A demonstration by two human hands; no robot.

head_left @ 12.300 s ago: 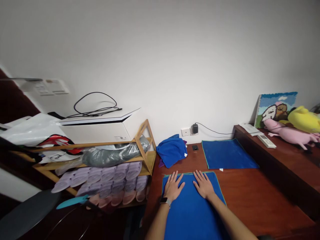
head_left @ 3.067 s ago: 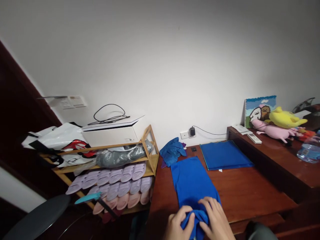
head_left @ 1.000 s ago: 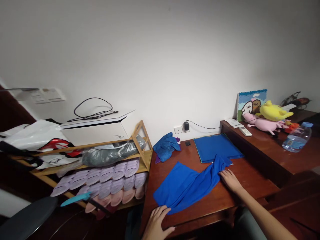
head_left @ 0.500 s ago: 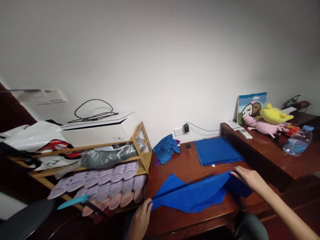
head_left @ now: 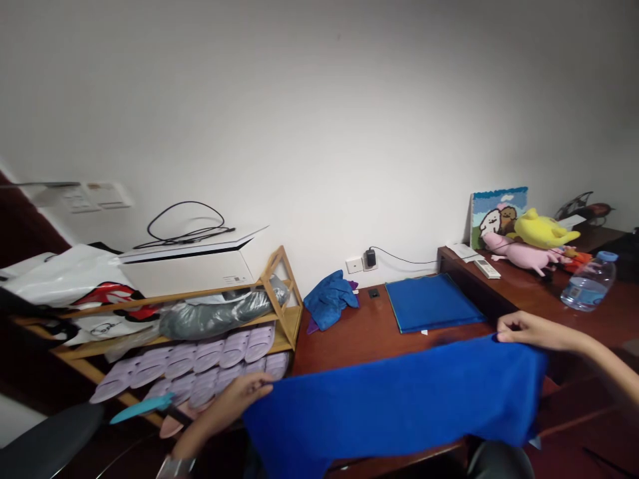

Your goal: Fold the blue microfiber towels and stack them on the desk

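Note:
A bright blue cloth [head_left: 399, 399] is stretched between my two hands above the front of the brown desk [head_left: 349, 346]. My left hand [head_left: 249, 392] pinches its upper left edge, and my right hand [head_left: 516, 329] pinches the upper edge near the right end. The cloth hangs down past the desk's front edge. Behind it lies a flat folded blue cloth [head_left: 434, 303] with a small white tag. A crumpled blue cloth [head_left: 329, 299], with some purple beneath, sits at the desk's back left.
At left, a wooden rack [head_left: 287, 313] holds lilac slippers [head_left: 224, 352], a white box [head_left: 190, 269] and bags. The raised right surface carries plush toys [head_left: 542, 229], a remote [head_left: 486, 269] and a water bottle [head_left: 589, 283]. A black charger [head_left: 370, 257] is plugged into the wall.
Both hands have risen and moved farther apart. The bunched, partly folded blue cloth is now pulled out wide and hangs as a broad sheet.

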